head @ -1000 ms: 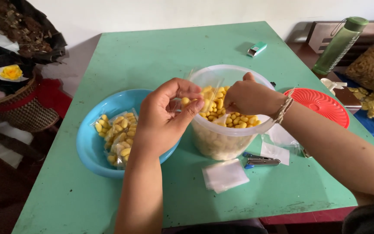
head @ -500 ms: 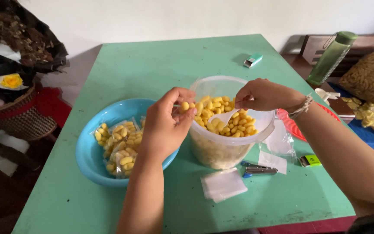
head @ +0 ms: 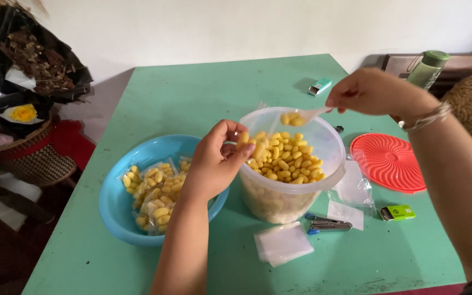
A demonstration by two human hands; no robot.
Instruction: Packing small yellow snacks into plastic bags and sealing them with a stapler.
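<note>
Mid-scoop, judging by the poses: right hand (head: 370,92) pinched on the handle of a small white spoon (head: 304,116) carrying a few yellow snack pieces (head: 291,118), raised over the far rim of the clear plastic tub (head: 290,164). Left hand (head: 218,158) closed on the mouth of a small clear bag (head: 249,143) at the tub's left rim, thumb and fingers holding it open with a piece or two already at the top. Tub near the middle of the green table (head: 192,93), about half full of the same yellow pieces.

Next move, as a judgement: a short carry leftward and a tilt of the spoon into the narrow bag mouth, kept above the tub to catch spills.

Close on the left, touching or nearly touching the tub, a blue bowl (head: 117,210) holding filled bags. On the right, an orange lid (head: 390,161) flat on the table. Near side: a stapler (head: 328,224), a stack of empty bags (head: 283,243), a green lighter (head: 397,212). Far half of the table open apart from a small box (head: 320,86); near edge close behind the stapler and bags.
</note>
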